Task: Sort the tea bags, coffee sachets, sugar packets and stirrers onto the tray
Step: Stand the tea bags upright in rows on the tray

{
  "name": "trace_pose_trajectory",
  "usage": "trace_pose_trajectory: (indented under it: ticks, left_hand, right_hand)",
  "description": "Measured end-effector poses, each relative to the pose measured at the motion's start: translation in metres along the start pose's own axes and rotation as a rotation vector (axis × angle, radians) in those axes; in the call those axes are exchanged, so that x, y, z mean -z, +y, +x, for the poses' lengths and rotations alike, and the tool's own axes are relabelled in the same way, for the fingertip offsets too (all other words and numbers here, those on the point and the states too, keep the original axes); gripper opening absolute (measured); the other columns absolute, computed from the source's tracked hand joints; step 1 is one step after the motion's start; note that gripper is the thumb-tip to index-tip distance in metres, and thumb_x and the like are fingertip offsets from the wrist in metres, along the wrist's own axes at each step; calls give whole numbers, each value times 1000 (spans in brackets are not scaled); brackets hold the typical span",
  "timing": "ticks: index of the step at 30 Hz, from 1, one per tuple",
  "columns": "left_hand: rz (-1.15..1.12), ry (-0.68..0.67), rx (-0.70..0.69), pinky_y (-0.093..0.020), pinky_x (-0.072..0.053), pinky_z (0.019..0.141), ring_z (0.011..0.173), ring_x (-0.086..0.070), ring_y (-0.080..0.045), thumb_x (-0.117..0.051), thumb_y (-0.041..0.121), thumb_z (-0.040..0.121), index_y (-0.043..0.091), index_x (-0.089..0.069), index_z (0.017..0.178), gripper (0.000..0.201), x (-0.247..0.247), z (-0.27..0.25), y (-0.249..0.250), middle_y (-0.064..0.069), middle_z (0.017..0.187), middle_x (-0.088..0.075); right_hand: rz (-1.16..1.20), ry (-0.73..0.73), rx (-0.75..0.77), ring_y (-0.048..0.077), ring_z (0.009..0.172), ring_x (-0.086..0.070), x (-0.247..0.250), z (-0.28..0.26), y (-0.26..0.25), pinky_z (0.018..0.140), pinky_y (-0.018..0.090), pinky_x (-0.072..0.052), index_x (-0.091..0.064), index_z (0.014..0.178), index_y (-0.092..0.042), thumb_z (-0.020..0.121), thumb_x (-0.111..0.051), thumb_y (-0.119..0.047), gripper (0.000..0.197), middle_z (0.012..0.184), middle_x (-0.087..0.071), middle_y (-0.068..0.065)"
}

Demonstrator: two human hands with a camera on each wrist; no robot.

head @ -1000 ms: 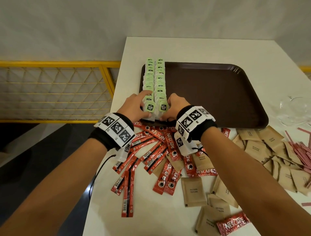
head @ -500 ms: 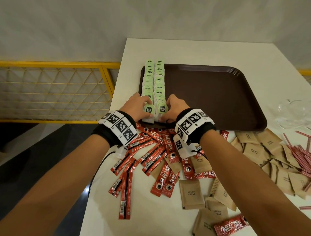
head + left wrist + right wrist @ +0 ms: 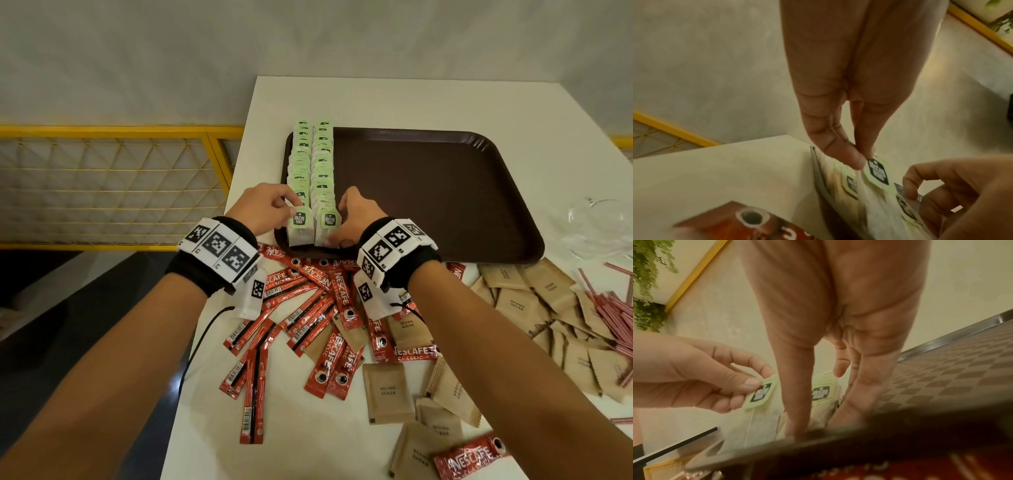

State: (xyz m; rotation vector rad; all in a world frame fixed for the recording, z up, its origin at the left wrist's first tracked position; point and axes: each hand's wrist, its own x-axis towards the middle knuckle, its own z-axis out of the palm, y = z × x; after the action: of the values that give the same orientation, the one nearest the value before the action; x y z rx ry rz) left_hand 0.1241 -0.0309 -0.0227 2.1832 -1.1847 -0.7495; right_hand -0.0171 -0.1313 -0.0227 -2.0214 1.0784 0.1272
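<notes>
Both hands sit much as they did a moment ago at the near end of the tea bag rows, but the left hand now pinches the green tag of the front bag in the left row between thumb and forefinger, lifting it slightly. The left wrist view shows the same pinch, thumb tip and fingertip closed on the tag's upper corner.

The right hand rests beside the front bag of the right row, thumb and fingers reaching down around its lower edge at the tray's near rim; whether they actually grip it or only press against it, I cannot tell.

The tea bags stand in two rows along the left side of the brown tray, which lies in the centre of the frame on a white table.

Red coffee sachets are scattered on the table below the tray, in the lower middle of the frame. Brown sugar packets spread across the lower right, with pink stirrers heaped at the right edge.
</notes>
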Motion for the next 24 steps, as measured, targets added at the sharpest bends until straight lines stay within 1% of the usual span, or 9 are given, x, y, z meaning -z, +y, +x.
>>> trace_pose_trajectory:
  ticks: [4,7,9,12,15,17,20,22,24]
  left_hand:
    - [34,-26,43,-20,-46,73,65,-56,-7,-54,11,93,17,-63,106,17,-3,2,-2,0,70,-62]
    - [86,-3,55,-26,-46,79,75,-56,-13,-58,11,90,16,-63,112,23,-6,2,-2,-3,84,-62]
    - [126,13,50,-24,-39,78,84,-53,-14,-65,17,86,17,-61,118,32,-7,2,-2,-4,94,-60]
    - [107,100,36,-23,-36,74,84,-51,-14,-72,21,80,15,-56,123,46,-9,0,-2,-8,100,-61]
    - [81,133,8,-20,-37,62,78,-50,-15,-77,22,75,14,-58,116,46,-12,-2,-2,-5,91,-58]
    - [93,108,10,-15,-36,60,75,-50,-15,-78,21,74,14,-59,113,44,-14,-3,-2,-3,87,-57]
    - [116,75,29,-13,-35,59,75,-51,-15,-77,20,75,14,-60,112,42,-16,-5,-2,0,83,-54]
    - [129,77,28,-11,-34,58,74,-50,-13,-76,21,76,13,-60,112,40,-15,-7,-1,2,81,-53]
    - [124,92,24,-9,-33,56,72,-48,-11,-74,21,78,13,-60,112,38,-12,-10,1,-1,84,-55]
  right_hand:
    - [1,-8,2,29,98,-62,0,0,0,83,41,-54,-37,113,-8,71,-79,-14,60,112,-57,13]
    - [4,-15,-5,30,99,-62,0,1,-1,85,42,-54,-37,110,-9,71,-79,-14,58,113,-57,12]
    - [13,-29,-9,29,99,-62,-1,3,-1,85,43,-54,-39,106,-11,70,-80,-14,54,113,-57,11]
    - [28,-36,-10,27,98,-62,-1,5,0,85,44,-55,-43,102,-12,68,-81,-13,51,112,-57,10]
    - [38,-24,-5,28,97,-62,-1,6,1,83,44,-55,-43,99,-11,67,-82,-12,50,110,-57,10]
    - [48,-14,5,28,96,-63,-3,7,1,82,45,-56,-44,97,-12,67,-82,-11,49,110,-57,11]
    - [52,-5,8,28,96,-63,-4,9,1,82,44,-56,-44,95,-12,66,-82,-12,48,106,-56,8]
    - [59,5,5,26,94,-63,-3,9,3,82,42,-56,-44,94,-13,67,-82,-12,46,97,-55,4]
    - [61,14,11,24,93,-63,-2,8,5,82,40,-56,-44,94,-13,70,-80,-13,44,88,-52,-1]
